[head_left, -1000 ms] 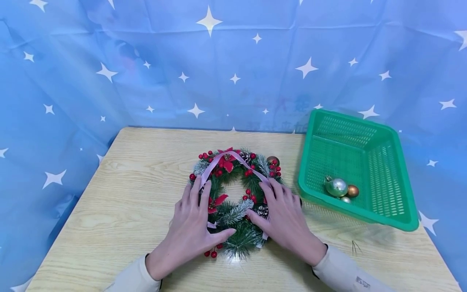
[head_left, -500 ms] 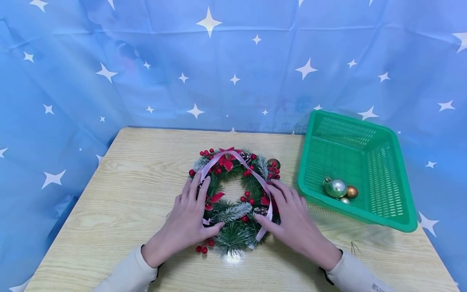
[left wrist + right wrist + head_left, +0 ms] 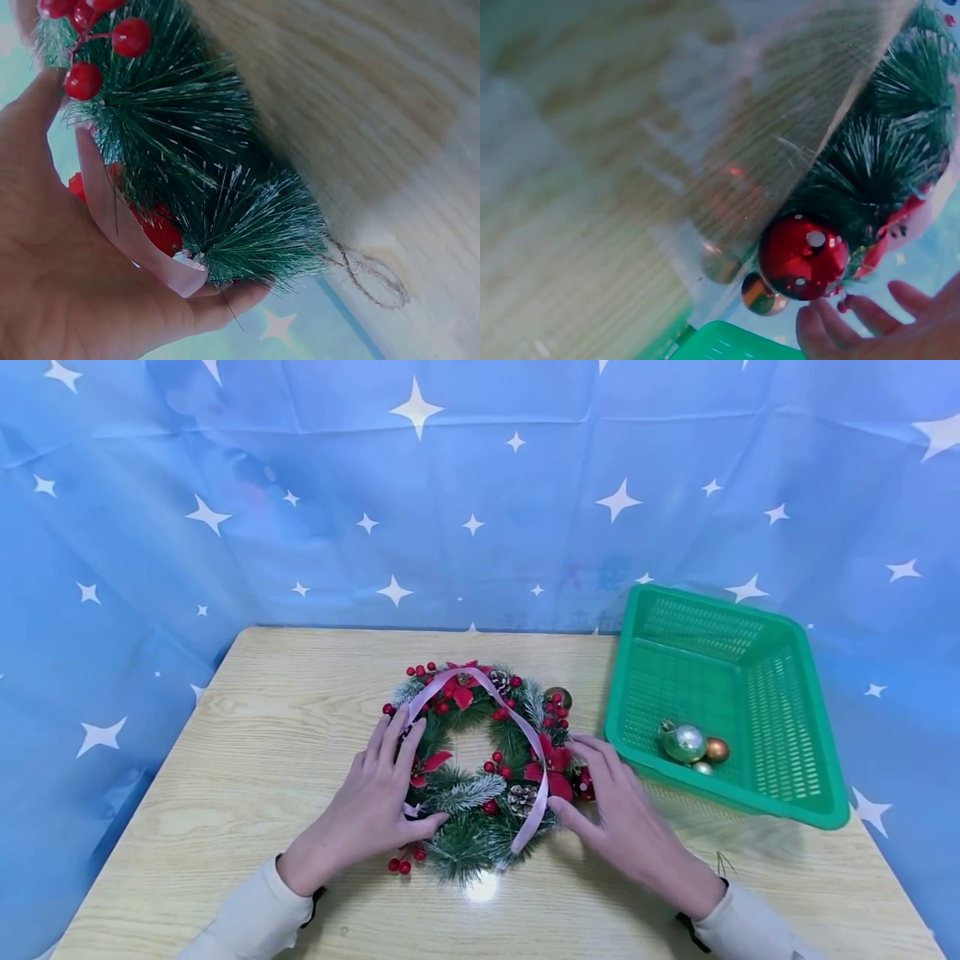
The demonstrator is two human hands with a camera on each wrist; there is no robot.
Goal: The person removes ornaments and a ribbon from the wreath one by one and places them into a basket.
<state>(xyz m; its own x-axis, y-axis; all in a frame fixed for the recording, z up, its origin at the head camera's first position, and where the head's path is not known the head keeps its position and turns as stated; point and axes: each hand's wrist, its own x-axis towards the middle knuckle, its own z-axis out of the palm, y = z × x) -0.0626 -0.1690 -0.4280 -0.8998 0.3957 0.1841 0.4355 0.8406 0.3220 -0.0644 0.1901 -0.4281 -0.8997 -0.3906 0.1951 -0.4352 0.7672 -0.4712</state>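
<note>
A green Christmas wreath (image 3: pixel 462 839) with red berries, red flowers and pine cones lies on the table. A pink ribbon (image 3: pixel 478 678) arches over its top and down the right side. My left hand (image 3: pixel 365 802) holds the wreath's left side, its thumb over the greenery; in the left wrist view the hand curves around the branches and ribbon. My right hand (image 3: pixel 626 814) is at the right side, fingers spread and loosely bent, thumb close to the ribbon. In the right wrist view its fingertips lie close to a red ball (image 3: pixel 804 256); contact is unclear.
A green plastic basket (image 3: pixel 821 727) stands at the back right with a silver ball (image 3: pixel 684 743), a copper ball (image 3: pixel 717 749) and a small pale ball (image 3: pixel 702 767). Thin wires (image 3: pixel 723 863) lie in front of it. A twine loop (image 3: pixel 371 279) sticks out from the wreath.
My right hand has moved right, off the ribbon, uncovering a red flower and the pine cone. The wreath's near edge has shifted left along with my left hand. The view has turned slightly.
</note>
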